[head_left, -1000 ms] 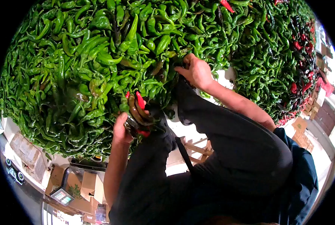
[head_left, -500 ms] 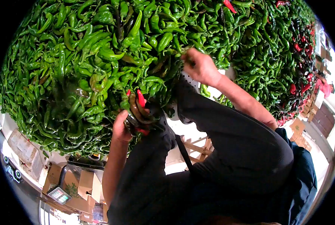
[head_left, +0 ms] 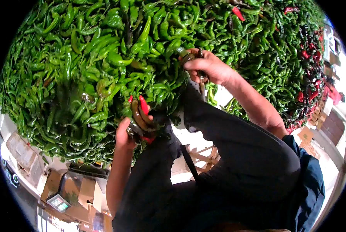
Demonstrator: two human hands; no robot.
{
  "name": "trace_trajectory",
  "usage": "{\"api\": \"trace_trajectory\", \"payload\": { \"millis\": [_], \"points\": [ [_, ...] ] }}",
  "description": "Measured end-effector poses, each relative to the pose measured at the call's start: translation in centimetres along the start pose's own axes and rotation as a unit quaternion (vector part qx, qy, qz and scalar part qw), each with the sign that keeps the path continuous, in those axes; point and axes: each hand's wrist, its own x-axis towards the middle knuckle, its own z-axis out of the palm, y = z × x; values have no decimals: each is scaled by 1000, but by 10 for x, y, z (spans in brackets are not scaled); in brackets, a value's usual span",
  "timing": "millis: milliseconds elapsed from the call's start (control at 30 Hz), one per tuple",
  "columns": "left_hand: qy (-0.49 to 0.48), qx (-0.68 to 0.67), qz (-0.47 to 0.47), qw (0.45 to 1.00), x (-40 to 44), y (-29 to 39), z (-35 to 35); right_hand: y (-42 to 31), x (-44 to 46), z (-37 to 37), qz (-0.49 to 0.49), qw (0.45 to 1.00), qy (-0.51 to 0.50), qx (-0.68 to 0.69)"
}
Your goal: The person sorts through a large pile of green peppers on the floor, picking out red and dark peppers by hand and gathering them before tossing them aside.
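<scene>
My left hand [head_left: 123, 133] is closed around a bunch of brown, dark and red peppers [head_left: 139, 116], held beside my knee at the near edge of the pile. Some of their tips point up toward the green peppers [head_left: 113, 58], which lie in a deep heap in front of me. Above my other knee, my right hand [head_left: 215, 71] grips several dark, brownish peppers [head_left: 188, 58]. One end sticks out past the thumb and others hang below the fingers. How many it holds is partly hidden by the fingers.
A bright red pepper [head_left: 238, 14] lies in the heap at the far side. Darker and red peppers [head_left: 316, 56] gather along the right edge. Cardboard boxes [head_left: 88, 191] and a digital scale [head_left: 58, 203] stand low on the left; a wooden frame [head_left: 205, 158] shows between my legs.
My right hand has turned and drawn slightly back from the heap, and the dark peppers in it now show. My left hand keeps its bunch nearly in place.
</scene>
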Motion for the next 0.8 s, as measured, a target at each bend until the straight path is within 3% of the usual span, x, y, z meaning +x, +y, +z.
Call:
{"api": "trace_trajectory", "payload": {
  "millis": [67,100,133,200,333,367,467,500,533,600,667,733,800],
  "points": [
    [-3,1,18,1000,2,7,14,0,-6,-9,31,951,-116,286],
    [15,-7,28,999,3,10,25,0,-3,-9,32,931,-156,328],
    [-33,-41,60,997,11,15,36,2,1,-8,38,897,-230,376],
    [-103,-73,60,990,19,30,54,3,7,4,22,877,-282,388],
    [-127,-37,100,986,24,53,85,3,15,22,-18,880,-297,370],
    [-111,-4,112,987,25,57,93,2,14,26,-3,870,-292,397],
    [-115,14,115,987,29,62,107,6,25,27,-51,917,-274,284],
    [-123,13,112,986,31,62,112,5,25,29,-64,941,-215,254],
    [-111,20,109,988,32,62,116,15,36,26,-70,937,-226,256],
    [-97,-18,96,990,37,58,120,-12,18,55,-68,982,-68,162],
    [-60,-16,83,995,38,49,121,-27,13,72,-94,983,-85,135],
    [-52,2,119,992,46,37,121,-33,11,85,-127,991,-15,-28],
    [-34,28,124,991,48,38,121,-38,7,101,-123,992,-4,11]
  ]
}}
